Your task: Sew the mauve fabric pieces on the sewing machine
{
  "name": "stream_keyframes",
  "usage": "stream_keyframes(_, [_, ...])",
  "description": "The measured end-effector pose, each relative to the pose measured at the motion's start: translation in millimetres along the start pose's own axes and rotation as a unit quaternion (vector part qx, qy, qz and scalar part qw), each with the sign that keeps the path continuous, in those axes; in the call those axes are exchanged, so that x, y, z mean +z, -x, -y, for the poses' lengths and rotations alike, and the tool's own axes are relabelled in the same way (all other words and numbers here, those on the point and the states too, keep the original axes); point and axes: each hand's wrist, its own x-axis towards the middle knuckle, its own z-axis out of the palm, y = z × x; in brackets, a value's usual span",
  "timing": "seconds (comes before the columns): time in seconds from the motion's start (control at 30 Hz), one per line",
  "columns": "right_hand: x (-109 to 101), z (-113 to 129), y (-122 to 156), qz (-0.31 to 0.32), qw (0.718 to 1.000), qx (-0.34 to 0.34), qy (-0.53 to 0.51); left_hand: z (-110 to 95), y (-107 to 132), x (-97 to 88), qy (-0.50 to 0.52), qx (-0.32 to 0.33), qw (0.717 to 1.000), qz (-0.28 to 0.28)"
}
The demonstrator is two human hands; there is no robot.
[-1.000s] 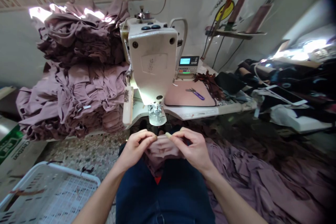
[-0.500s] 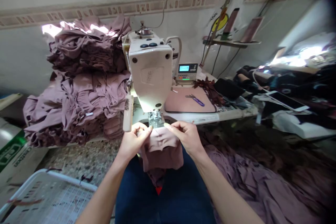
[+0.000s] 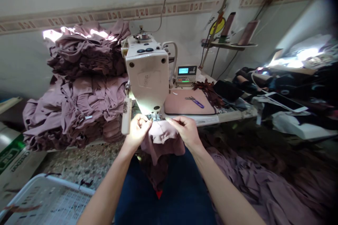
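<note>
A piece of mauve fabric [image 3: 163, 137] hangs from the front of the white sewing machine [image 3: 148, 77], its lower end draping over my lap. My left hand [image 3: 138, 130] pinches the fabric's upper left edge beside the needle area. Opposite it, my right hand [image 3: 186, 130] pinches the upper right edge between thumb and fingers. The top edge of the cloth lies at the presser foot [image 3: 155, 116], which is partly hidden. A small red tip [image 3: 158, 194] shows at the bottom of the draped cloth.
Stacked mauve garments [image 3: 97, 95] rise left of the machine. On the table at right are a mat [image 3: 182, 107], purple thread snips [image 3: 196, 102], a control panel [image 3: 186, 74] and a phone [image 3: 286, 102]. A white basket [image 3: 52, 197] stands lower left; more fabric [image 3: 250, 179] lies lower right.
Both hands have moved slightly up toward the machine with the fabric, whose top edge now covers the metal plate seen before. The whole view has shifted a little.
</note>
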Motion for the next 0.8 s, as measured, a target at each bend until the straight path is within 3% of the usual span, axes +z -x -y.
stream_keyframes(0.13, [1, -4, -2, -0.003, 1.0, 0.01, -0.022, 0, -5, 3.5, 0.029, -0.007, 1.0, 0.009])
stream_keyframes(0.27, [-1, -17, 9, 0.005, 0.999, 0.024, -0.034, 11, 8, 0.3, 0.041, -0.026, 0.999, -0.022])
stream_keyframes(0.33, [-5, -26, 21, -0.002, 0.999, 0.03, -0.028, 18, 21, -8.7, 0.004, -0.044, 0.999, -0.026])
stream_keyframes(0.43, [-11, -39, 46, -0.053, 0.999, 0.004, -0.007, 23, 38, -30.7, -0.072, -0.073, 0.994, 0.034])
stream_keyframes(0.5, [-8, -43, 65, -0.075, 0.997, -0.024, 0.004, 20, 42, -45.5, -0.092, -0.084, 0.992, 0.036])
stream_keyframes(0.57, [3, -41, 80, -0.038, 0.999, -0.019, -0.005, 12, 39, -55.5, -0.103, -0.073, 0.992, -0.018])
stream_keyframes(0.63, [21, -34, 89, 0.06, 0.996, 0.041, -0.051, 5, 31, -58.8, -0.141, -0.041, 0.987, -0.072])
stream_keyframes(0.73, [53, -22, 90, 0.185, 0.96, 0.14, -0.155, -2, 20, -53.8, -0.211, -0.005, 0.973, -0.092])
stream_keyframes(0.8, [69, -13, 89, 0.187, 0.952, 0.15, -0.188, 0, 17, -48.1, -0.221, -0.01, 0.971, -0.087])
